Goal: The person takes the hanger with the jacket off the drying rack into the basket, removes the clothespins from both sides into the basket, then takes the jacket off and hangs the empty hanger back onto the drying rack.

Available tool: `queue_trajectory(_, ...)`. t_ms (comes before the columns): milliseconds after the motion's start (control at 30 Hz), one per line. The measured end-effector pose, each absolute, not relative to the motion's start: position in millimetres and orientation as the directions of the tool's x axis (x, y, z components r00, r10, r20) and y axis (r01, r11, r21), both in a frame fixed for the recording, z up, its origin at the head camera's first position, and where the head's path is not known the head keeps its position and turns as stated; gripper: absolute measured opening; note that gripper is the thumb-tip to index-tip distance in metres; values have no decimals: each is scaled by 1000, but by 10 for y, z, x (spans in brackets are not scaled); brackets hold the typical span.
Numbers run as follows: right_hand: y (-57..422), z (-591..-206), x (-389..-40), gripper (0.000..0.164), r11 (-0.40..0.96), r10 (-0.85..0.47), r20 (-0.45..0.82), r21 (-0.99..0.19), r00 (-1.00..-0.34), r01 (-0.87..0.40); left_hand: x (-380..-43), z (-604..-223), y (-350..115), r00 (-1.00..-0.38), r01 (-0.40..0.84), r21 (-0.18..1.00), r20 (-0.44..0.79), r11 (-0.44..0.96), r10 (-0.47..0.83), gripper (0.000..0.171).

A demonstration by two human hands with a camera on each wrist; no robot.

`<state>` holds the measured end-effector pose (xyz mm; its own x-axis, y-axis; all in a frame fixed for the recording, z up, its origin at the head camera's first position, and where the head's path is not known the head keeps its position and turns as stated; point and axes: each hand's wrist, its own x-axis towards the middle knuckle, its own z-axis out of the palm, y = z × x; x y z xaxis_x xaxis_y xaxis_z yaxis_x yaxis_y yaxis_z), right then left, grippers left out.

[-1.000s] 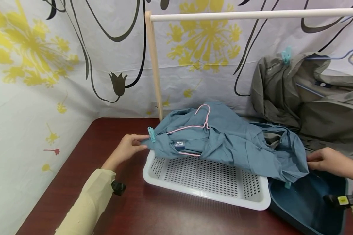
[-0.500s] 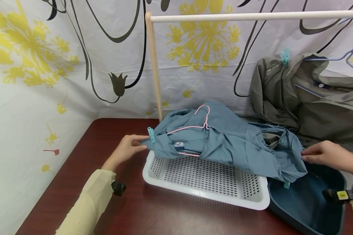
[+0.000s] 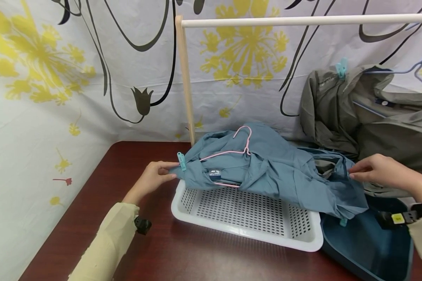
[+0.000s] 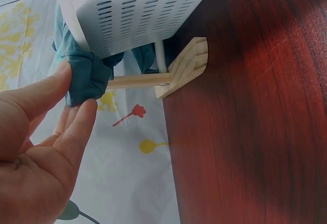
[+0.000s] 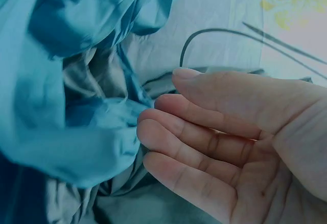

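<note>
A blue-grey shirt (image 3: 285, 171) lies across the white perforated basket (image 3: 246, 231), with a pink hanger (image 3: 247, 146) in its neck opening. My left hand (image 3: 155, 177) pinches the shirt's left end, just beside a turquoise clothespin (image 3: 181, 161) clipped there. In the left wrist view, thumb and fingers are on either side of the bunched cloth (image 4: 88, 77). At the shirt's right side is my right hand (image 3: 381, 171), its fingers loosely bent and their tips at the cloth edge. The right wrist view shows nothing held between thumb and fingers (image 5: 168, 137). A second clothespin (image 3: 343, 222) hangs under the shirt's lower right edge.
A dark blue basin (image 3: 372, 246) stands to the right, partly under the shirt. Behind it, a grey-green shirt (image 3: 390, 136) hangs on a blue hanger (image 3: 408, 70). A rack with a white rail (image 3: 302, 19) and wooden post (image 3: 184, 78) rises behind the basket.
My right hand has moved up and left along the shirt's right edge, away from over the basin. The left hand keeps its place; the shirt has barely shifted.
</note>
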<state>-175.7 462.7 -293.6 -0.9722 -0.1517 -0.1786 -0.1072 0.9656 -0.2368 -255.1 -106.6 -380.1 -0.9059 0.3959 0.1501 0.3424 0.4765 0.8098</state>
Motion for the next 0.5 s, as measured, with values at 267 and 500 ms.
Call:
queue_trajectory(267, 4386, -2750, -1882, 26, 951, -234, -150, -239, -961, -194, -2544, -3811, -1066, -909, 335, 817, 150, 469, 388, 39)
queue_trajectory(500, 4127, -2650, -1999, 28, 931, -287, -108, -266, -952, -251, -2548, -3829, -1064, -909, 337, 827, 160, 450, 386, 38)
